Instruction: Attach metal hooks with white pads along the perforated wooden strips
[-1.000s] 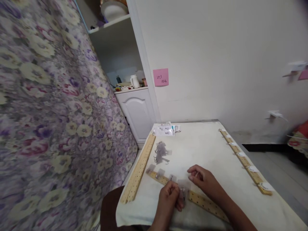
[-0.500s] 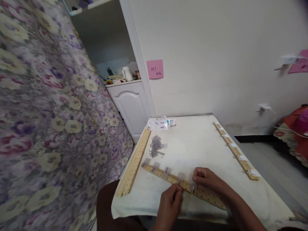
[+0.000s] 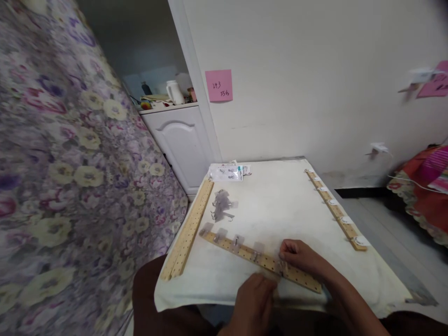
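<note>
A narrow wooden strip [image 3: 268, 262] with rows of holes lies aslant across the near part of the table. Several clear plates with metal hooks, such as this clear hook [image 3: 236, 241], are set along it. My right hand [image 3: 301, 256] is closed, its fingertips pinching the clear hook [image 3: 282, 267] nearest the strip's right part. From the front, my left hand [image 3: 255, 294] reaches the strip's near edge just below that hook. Its fingers are curled together, and what they grip is hidden. Farther back left lies a loose heap of clear hooks [image 3: 221, 205].
Bare wooden strips [image 3: 191, 233] lie along the table's left edge. Another strip [image 3: 338, 212] with white hooks runs along the right edge. Packaged hooks [image 3: 226, 172] lie at the back, near the wall. A floral curtain [image 3: 87, 186] hangs on the left.
My left hand has moved right along the strip's near edge, to the hook by my right hand. That hook now stands differently at my right fingertips. The whole view has shifted slightly.
</note>
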The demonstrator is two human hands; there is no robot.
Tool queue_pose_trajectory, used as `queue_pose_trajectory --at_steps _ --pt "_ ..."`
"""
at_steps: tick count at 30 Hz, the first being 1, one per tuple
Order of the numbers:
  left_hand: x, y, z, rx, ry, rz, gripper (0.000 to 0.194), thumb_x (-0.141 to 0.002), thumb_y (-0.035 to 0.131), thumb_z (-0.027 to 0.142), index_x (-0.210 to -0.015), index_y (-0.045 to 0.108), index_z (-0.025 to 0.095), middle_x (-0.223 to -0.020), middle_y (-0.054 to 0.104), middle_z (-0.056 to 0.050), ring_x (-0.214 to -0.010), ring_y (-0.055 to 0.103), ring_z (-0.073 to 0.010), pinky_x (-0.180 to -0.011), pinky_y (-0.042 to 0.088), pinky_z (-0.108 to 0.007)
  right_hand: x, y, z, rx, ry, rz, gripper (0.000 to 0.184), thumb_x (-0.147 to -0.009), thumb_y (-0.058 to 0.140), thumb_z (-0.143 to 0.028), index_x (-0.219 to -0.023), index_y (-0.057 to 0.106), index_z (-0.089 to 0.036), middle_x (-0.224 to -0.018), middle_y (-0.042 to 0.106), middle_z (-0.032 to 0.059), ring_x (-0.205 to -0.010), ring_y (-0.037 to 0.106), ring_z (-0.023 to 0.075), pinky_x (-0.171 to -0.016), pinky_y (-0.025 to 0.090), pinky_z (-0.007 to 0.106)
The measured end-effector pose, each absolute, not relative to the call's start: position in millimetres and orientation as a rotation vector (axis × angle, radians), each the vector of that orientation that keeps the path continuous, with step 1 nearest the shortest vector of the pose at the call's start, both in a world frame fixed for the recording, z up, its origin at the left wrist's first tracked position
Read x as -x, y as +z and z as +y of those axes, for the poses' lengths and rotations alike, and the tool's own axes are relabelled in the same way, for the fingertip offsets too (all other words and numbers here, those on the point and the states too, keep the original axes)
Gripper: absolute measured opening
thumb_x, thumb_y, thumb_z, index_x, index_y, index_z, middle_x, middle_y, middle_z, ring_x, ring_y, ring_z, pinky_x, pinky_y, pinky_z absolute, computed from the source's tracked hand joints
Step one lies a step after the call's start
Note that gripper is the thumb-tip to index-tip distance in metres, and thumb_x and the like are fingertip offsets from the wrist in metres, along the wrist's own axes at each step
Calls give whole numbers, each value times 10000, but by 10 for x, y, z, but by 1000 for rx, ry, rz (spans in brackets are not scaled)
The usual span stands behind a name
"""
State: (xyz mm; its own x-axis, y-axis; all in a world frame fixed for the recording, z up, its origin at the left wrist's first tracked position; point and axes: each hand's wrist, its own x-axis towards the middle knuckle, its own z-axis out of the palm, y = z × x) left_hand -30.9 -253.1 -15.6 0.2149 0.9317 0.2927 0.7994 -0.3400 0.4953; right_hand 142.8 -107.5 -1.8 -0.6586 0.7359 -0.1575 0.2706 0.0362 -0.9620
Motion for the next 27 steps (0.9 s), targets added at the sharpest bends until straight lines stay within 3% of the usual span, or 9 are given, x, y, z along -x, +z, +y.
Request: queue_pose_trajectory --at_steps 15,27 --pt "268 -156 -2510 -2281 819 1654 290 -893 387 141 -1108 571 203 -835 613 -62 -754 563 -183 -641 453 -270 -1479 -33 -1078 1144 1620 -1910 63 -680 577 -200 -658 520 -184 -525 491 -69 -471 429 74 -464 314 196" --pt "261 -102 -2505 -2262 817 1580 513 -861 364 86 -1348 393 245 -1012 608 -95 -894 573 -206 -760 502 -333 -1489 -18 -1071 1153 1687 -1886 55 -669 563 -183 -682 510 -191 -522 496 -81 -418 438 68 -431 318 197"
